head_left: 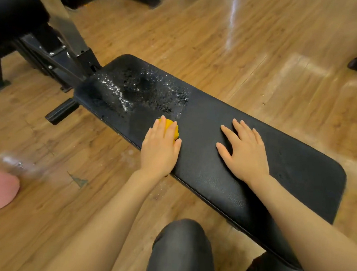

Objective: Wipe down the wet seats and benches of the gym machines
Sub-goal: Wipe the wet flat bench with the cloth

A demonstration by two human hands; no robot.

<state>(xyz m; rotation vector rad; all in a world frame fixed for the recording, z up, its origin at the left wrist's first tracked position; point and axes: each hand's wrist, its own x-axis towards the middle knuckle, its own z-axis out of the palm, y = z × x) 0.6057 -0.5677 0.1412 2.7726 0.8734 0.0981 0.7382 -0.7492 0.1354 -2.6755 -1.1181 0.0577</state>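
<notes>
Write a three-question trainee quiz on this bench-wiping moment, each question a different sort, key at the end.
1. True or false: the left hand presses the small yellow cleaning cloth onto the long black padded bench.
2. Multiple choice: where do the water droplets lie? A) under the right hand; B) on the end of the bench next to the black metal machine frame; C) on the end nearest the person's knees.
3. Fill in: the right hand rests ____ on the pad, holding nothing.

Key: 1 true; 2 B; 3 flat.
</notes>
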